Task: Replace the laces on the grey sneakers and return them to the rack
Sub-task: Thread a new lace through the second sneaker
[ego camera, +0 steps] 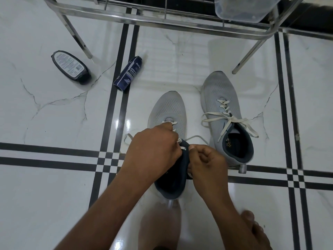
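- Near sneaker point(168, 109) stands on the white tiled floor point(54, 186), toe pointing away, dark collar under both hands.
- Left hand point(153, 150) curls over the lacing area, fingers pinching the white lace point(196, 137) at the upper eyelets.
- Right hand point(207, 159) is closed, thumb and fingers pinching the lace end just beside the left hand.
- Second sneaker point(221, 98) sits to the right, laced and loosely tied, heel near a rack leg.
- Metal rack point(162, 20) stands beyond both shoes.
- Cleaner bottle point(128, 73) and dark oval container point(70, 66) lie on the floor, left of the shoes.
- Bare foot point(255, 230) shows at bottom right.
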Demonstrator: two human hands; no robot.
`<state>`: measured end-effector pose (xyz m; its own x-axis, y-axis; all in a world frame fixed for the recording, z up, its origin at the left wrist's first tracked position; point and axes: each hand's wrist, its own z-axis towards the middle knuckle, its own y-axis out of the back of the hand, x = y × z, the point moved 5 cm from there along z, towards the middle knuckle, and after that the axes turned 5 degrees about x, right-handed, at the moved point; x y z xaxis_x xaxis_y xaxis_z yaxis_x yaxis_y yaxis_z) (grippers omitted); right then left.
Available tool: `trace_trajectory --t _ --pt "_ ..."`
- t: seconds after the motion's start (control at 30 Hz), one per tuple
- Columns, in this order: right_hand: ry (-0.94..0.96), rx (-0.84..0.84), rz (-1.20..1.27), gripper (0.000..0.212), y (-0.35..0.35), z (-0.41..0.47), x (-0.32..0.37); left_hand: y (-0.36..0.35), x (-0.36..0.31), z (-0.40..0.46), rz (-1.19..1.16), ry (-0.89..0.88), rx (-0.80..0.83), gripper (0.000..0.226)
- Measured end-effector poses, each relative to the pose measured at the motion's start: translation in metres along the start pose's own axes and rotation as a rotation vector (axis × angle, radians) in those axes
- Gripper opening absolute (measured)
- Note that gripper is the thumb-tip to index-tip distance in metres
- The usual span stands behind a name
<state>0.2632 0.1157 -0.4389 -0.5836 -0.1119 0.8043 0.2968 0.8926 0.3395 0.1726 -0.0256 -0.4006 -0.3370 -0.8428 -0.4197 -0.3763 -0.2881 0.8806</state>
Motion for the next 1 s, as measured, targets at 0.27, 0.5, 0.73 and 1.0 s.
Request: trace_trajectory --t 0.27,0.5,0.73,1.0 --pt "0.029 -0.027 -0.012 0.025 0.000 -0.001 0.000 0.010 0.006 0.015 0.050 0.035 0.162 0.022" --pt "0.036 -0.027 -0.041 0.021 0.000 -0.002 0.001 0.017 0.025 0.016 -0.153 -0.109 0.202 0.013" --pt "0.054 -0.031 -0.044 0.020 -0.001 -0.004 0.003 0.009 0.020 0.012 -0.342 -0.084 0.154 0.011" --pt "0.053 -0.027 -0.016 0.020 -0.001 -0.002 -0.004 -0.005 0.014 0.008 -0.393 0.102 0.117 0.010"
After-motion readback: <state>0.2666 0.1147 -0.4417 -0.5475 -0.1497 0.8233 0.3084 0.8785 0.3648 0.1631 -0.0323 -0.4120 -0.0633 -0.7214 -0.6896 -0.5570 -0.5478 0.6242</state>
